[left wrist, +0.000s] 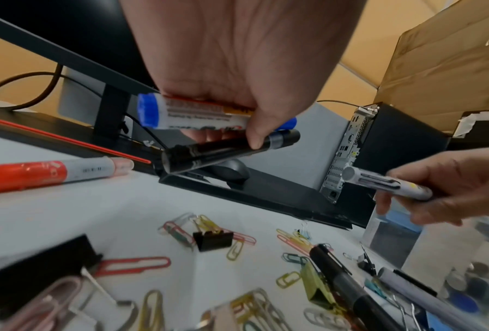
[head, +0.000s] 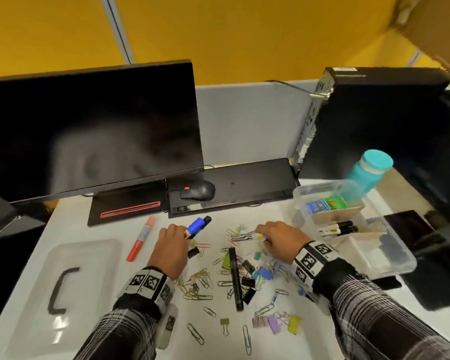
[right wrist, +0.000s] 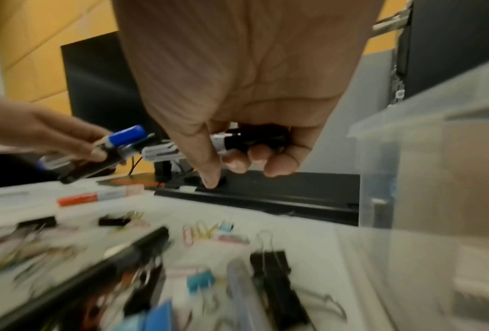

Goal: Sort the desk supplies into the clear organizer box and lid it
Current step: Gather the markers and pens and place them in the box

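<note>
My left hand point(head: 170, 245) grips two markers together above the desk, a blue-capped white marker point(left wrist: 192, 114) and a black marker point(left wrist: 223, 152). My right hand point(head: 278, 240) holds a white marker with black stripes point(head: 244, 237), seen also as a white marker point(left wrist: 384, 181) in the left wrist view. The clear organizer box point(head: 390, 258) stands at the right with cardboard dividers, two markers and coloured boxes inside. Its clear lid point(head: 63, 287) with a black handle lies flat at the left. A red marker point(head: 140, 239), a black pen point(head: 235, 278), paper clips point(head: 198, 294) and binder clips point(head: 276, 324) lie scattered between.
A monitor point(head: 89, 131) and its base stand behind the left hand. A black keyboard point(head: 244, 183) with a mouse point(head: 198, 190) lies at the back. A teal bottle point(head: 369, 172) and a computer tower point(head: 374, 113) stand behind the box.
</note>
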`<state>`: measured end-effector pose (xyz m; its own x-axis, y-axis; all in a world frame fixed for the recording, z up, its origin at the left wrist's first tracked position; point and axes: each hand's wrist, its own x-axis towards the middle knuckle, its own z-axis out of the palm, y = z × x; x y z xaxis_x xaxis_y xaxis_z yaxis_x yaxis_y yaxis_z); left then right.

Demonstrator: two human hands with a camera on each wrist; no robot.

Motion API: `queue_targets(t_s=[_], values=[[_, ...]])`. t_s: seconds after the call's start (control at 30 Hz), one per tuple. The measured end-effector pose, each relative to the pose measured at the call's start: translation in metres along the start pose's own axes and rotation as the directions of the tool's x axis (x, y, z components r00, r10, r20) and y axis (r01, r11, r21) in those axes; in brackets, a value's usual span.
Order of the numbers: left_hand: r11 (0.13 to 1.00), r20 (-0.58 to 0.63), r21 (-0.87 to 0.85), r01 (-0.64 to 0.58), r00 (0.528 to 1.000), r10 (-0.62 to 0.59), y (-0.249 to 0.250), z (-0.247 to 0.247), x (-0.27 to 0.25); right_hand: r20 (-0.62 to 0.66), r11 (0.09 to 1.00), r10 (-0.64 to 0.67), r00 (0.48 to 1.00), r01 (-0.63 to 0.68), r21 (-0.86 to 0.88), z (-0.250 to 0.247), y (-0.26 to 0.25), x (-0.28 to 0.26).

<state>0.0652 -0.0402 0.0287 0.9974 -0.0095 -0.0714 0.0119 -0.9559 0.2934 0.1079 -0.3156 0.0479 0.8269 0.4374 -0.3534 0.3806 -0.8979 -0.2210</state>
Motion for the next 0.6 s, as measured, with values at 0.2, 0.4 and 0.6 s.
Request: queue_targets(t_s=[0.2,0.4,0.6], values=[[0.999,0.028,-0.009,0.043,0.999,-0.043,-0.007,0.013,-0.018,0.108,0.875,-0.396,0.912,0.411,-0.256,0.029,-0.029,-0.008],[0.999,0.028,-0.01,0.053,0.998,-0.053,-0.017,0.012,-0.032,0.229,0.85,-0.389,0.892,0.443,-0.285,0.056,-0.06,0.002],[0.999,0.047,-0.024,0.045,0.998,-0.044,-0.02,0.015,-0.036,0.067,0.884,-0.359,0.931,0.362,-0.295,0.032,-0.064,-0.002]])
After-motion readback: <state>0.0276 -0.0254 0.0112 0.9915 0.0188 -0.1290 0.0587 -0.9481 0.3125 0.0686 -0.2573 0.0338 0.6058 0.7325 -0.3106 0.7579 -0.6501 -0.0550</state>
